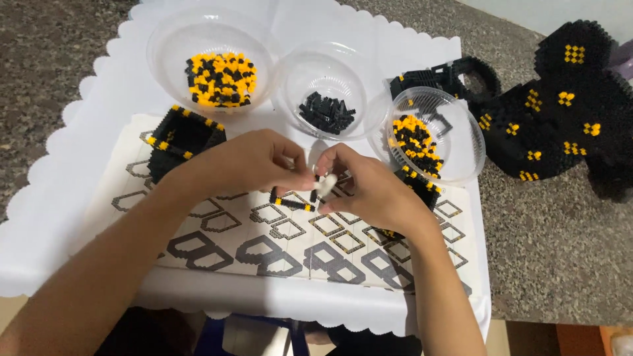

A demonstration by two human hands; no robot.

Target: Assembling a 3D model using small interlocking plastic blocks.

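Note:
My left hand and my right hand meet over the printed instruction sheet. Between their fingertips they pinch a small black strip of tiny bricks with yellow ends. My right thumb presses on its right end. A hollow black block section with a yellow-dotted rim stands just left of my left hand. Another black and yellow piece lies partly hidden behind my right hand.
Three clear bowls stand at the back: mixed yellow and black bricks, black bricks, tilted bowl of yellow and black bricks. A large black brick model with yellow patches sits on the stone counter at right. A white scalloped cloth covers the work area.

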